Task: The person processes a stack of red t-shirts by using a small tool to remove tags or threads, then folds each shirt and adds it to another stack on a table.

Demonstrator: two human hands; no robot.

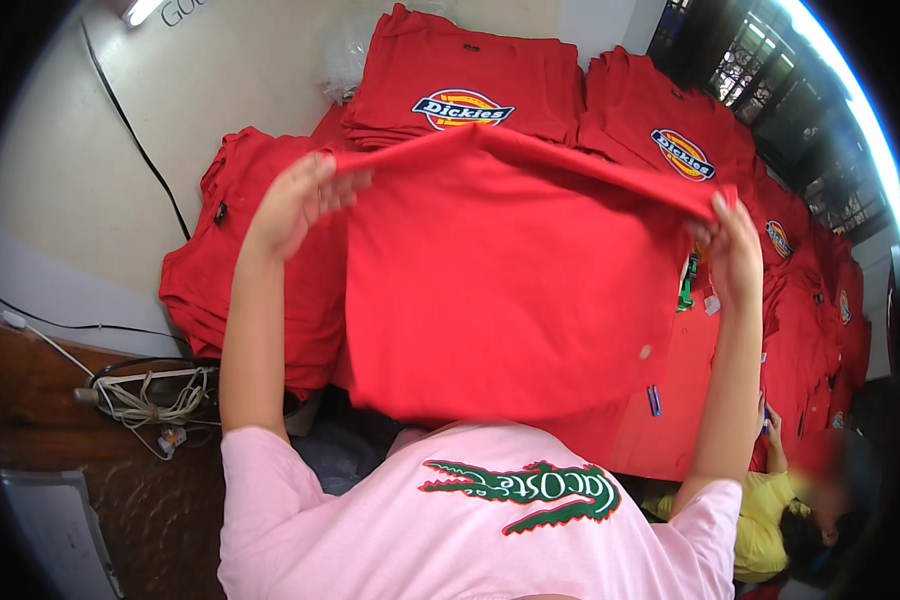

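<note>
A red T-shirt (510,290) is stretched wide between my two hands, its plain side showing and its lower part hanging toward my chest. My left hand (305,200) pinches the shirt's far left corner, with several fingers reaching over the cloth. At the far right corner, my right hand (732,250) grips the fabric between thumb and fingers. The cloth between them sags in a fold along its top edge. Right behind it lies a stack of folded red T-shirts (525,75) with a printed emblem.
More red shirts are piled at the left (260,180) and right (650,100). A small blue tool (654,400) rests on red cloth. Coiled cables (155,400) lie at the left. A person in a yellow top (765,530) works at the lower right.
</note>
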